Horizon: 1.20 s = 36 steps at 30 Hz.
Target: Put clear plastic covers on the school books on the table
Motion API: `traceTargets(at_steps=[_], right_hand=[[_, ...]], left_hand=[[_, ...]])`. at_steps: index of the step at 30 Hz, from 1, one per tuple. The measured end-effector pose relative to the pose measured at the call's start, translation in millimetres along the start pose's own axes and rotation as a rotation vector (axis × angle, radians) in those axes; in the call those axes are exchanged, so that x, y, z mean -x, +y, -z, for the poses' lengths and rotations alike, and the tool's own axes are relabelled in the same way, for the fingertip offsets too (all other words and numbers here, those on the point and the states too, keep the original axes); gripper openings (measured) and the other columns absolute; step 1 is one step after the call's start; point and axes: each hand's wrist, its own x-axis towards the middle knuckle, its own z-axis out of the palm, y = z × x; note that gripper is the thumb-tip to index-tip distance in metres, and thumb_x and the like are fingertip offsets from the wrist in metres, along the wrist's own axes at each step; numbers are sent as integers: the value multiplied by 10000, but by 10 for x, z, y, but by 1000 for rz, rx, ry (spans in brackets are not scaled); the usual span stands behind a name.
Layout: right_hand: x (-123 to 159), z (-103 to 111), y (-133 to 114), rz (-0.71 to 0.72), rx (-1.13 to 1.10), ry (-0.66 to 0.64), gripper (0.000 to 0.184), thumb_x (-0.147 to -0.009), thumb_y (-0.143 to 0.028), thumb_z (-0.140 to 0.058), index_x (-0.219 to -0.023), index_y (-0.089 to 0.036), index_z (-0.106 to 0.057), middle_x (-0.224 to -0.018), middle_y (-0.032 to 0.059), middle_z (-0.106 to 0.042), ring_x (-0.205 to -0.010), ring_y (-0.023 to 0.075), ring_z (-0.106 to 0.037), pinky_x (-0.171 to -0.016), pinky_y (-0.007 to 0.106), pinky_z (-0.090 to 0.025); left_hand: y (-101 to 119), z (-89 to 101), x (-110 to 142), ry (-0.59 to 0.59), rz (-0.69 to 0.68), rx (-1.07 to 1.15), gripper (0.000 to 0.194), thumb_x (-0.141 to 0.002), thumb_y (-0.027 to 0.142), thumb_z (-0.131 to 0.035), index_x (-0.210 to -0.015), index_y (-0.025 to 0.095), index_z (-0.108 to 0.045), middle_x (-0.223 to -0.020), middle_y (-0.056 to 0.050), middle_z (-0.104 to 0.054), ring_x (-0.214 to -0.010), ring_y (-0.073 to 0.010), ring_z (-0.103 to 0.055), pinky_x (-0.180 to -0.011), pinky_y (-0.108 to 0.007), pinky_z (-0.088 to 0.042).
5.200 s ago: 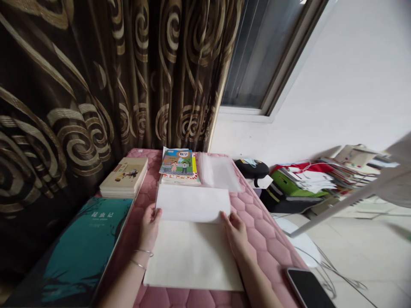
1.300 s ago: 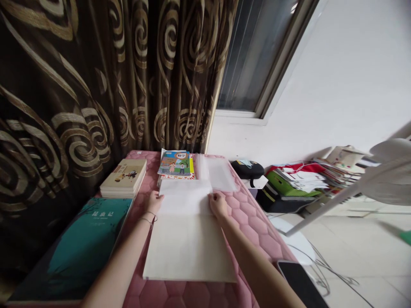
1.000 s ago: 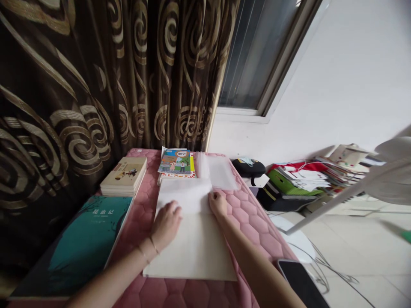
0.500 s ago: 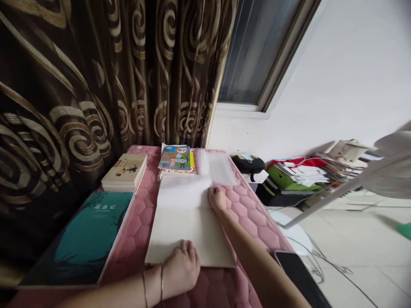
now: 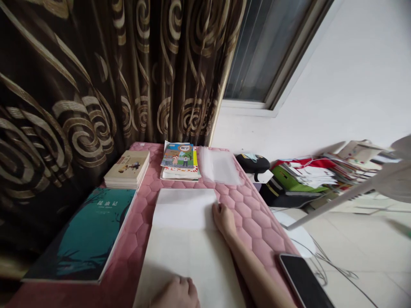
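A large pale item (image 5: 192, 252), apparently an open book with blank pages, lies on the pink quilted surface in front of me. Its far part is white and its near part cream. My right hand (image 5: 224, 220) has its fingers closed at the right edge of the white part. Low in the view, my left hand (image 5: 180, 294) is curled on the cream part near me; its fingertips are partly hidden. Left of the pale book rests a teal book (image 5: 91, 235).
Behind the teal book is a stack of beige books (image 5: 126, 169). Colourful textbooks (image 5: 180, 158) and clear plastic sleeves (image 5: 221, 167) lie at the far end. A phone (image 5: 305, 280) is at the right edge, near a white lamp pole (image 5: 330, 205) and floor cables (image 5: 327, 261).
The pale book has come towards me, leaving a gap before the textbooks. Both hands have moved nearer with it, the left partly out of view. The camera view has shifted slightly.
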Motion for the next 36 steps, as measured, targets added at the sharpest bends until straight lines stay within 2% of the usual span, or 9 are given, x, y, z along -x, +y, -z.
traceTargets(at_steps=[2,5,7,10,15,22,29,33,36], right_hand=[[-4,-5,-18,-3,1,11,286,-914,-318,-382,-824,-175,-612,-867,146,-711,-795,261,-667,-658,316,-458],[-2,-7,-30,-1,-8,22,297,-920,-322,-374,-818,-176,-612,-857,150,-708,-796,260,-667,-664,316,-460],[3,-2,-36,-3,-13,20,291,-919,-320,-382,-820,-168,-610,-853,147,-704,-800,260,-665,-673,315,-461],[11,12,-51,-13,-12,15,293,-918,-315,-382,-843,-152,-614,-860,147,-703,-811,261,-663,-694,320,-459],[19,32,-77,-15,-10,-5,328,-922,-319,-364,-910,-128,-629,-906,168,-706,-844,273,-666,-714,332,-463],[27,48,-121,-53,93,-31,439,-926,-274,-363,-1330,-127,-450,-1035,145,-698,-935,253,-668,-734,315,-468],[49,182,-260,13,277,-64,395,-942,-237,-322,-1244,-157,-563,-1166,185,-611,-967,265,-636,-798,376,-464],[190,125,-565,287,383,-71,444,-939,-255,-354,-1346,-161,-506,-1459,176,-391,-1288,316,-412,-1019,453,-345],[345,-82,-805,587,343,-299,531,-964,-399,-332,-1443,-177,-390,-1561,99,-242,-1432,300,-170,-1131,490,-196]], left_hand=[[-284,165,-33,14,75,253,189,-840,368,-611,-768,194,-616,-728,-35,-661,-632,-176,-593,-575,-309,-438],[-881,244,-35,222,635,401,188,-930,227,-419,-820,200,-569,-889,-47,-627,-843,-174,-594,-779,-315,-462],[-1285,157,-21,328,975,324,217,-930,207,-363,-785,197,-524,-851,-63,-597,-842,-195,-584,-784,-332,-461],[-1703,-50,-46,246,1313,331,146,-871,242,-486,-730,211,-469,-759,-47,-578,-778,-206,-595,-728,-318,-473],[-1811,-223,-221,201,1394,345,101,-838,165,-527,-776,204,-459,-770,-51,-613,-788,-200,-621,-690,-287,-466],[-1699,-233,-308,118,1433,326,67,-888,129,-445,-931,148,-492,-896,-131,-670,-845,-231,-660,-657,-302,-452],[-1710,-263,-353,34,1422,304,143,-898,128,-403,-1000,140,-503,-962,-155,-687,-899,-249,-677,-654,-306,-445],[-1715,-263,-361,13,1411,315,172,-879,99,-403,-1013,125,-508,-962,-177,-688,-864,-270,-683,-660,-331,-460],[-1715,-247,-362,-2,1401,324,182,-873,98,-410,-1026,105,-510,-976,-196,-679,-881,-286,-680,-668,-341,-471]])
